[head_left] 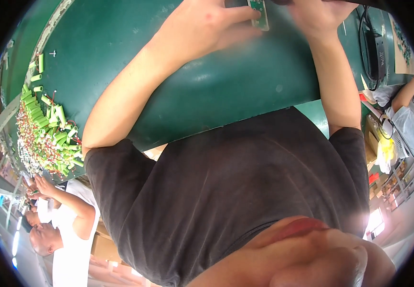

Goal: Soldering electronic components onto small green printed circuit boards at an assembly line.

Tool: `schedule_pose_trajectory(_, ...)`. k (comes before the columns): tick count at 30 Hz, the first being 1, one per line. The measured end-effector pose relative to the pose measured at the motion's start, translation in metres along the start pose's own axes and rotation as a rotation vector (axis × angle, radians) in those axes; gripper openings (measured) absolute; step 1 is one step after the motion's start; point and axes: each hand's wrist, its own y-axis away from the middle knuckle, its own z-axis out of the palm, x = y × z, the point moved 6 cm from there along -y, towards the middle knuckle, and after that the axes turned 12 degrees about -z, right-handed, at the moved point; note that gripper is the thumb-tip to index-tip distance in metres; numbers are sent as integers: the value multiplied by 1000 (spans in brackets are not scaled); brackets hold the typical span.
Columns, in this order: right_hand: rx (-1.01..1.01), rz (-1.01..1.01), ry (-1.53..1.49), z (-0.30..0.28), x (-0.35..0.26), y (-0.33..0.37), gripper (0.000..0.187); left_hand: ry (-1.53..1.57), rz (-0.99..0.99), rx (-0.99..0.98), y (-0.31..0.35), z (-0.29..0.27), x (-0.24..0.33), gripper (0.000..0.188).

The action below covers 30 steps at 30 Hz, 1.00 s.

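Near the top edge, my left hand (207, 26) reaches in with its fingers stretched toward a small green circuit board (263, 20). One fingertip overlaps the board and seems to hold it; a lower finger is smeared by motion. Right of the board, my right hand (319, 19) is bent inward, its fingers partly cut off by the picture's edge. It appears closed around something dark at the top edge, whose kind I cannot make out.
The green tabletop (245, 79) bears a heap of green cylindrical cells (49, 126) with red wires at left. A small screw (53, 53) lies above them. At right are a black adapter (380, 57) and cable. Co-workers (73, 215) sit at left; another person's arm (406, 91) shows at right.
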Motion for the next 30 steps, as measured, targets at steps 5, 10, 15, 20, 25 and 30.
schedule_pose_trajectory(5, 37, 54, 3, 0, 4, -2, 79, 20, -21, -10, -7, -8, 8, 24)
schedule_pose_trajectory(10, 53, 52, 49, 1, 0, -1, 76, 79, -78, -55, -12, -11, 12, 26)
schedule_pose_trajectory(15, 54, -42, 7, -5, -15, -7, 76, -13, -158, -109, -16, -12, 19, 32)
schedule_pose_trajectory(20, 136, 36, -60, -11, -16, -6, 74, 6, -275, -72, -31, -28, 7, 42)
schedule_pose_trajectory(25, -5, 20, 36, -9, -7, -7, 58, -117, -338, -30, -82, -66, -73, 46)
schedule_pose_trajectory(30, 20, 41, -98, -10, 4, -4, 47, -549, -285, 408, -138, -106, -167, 36)
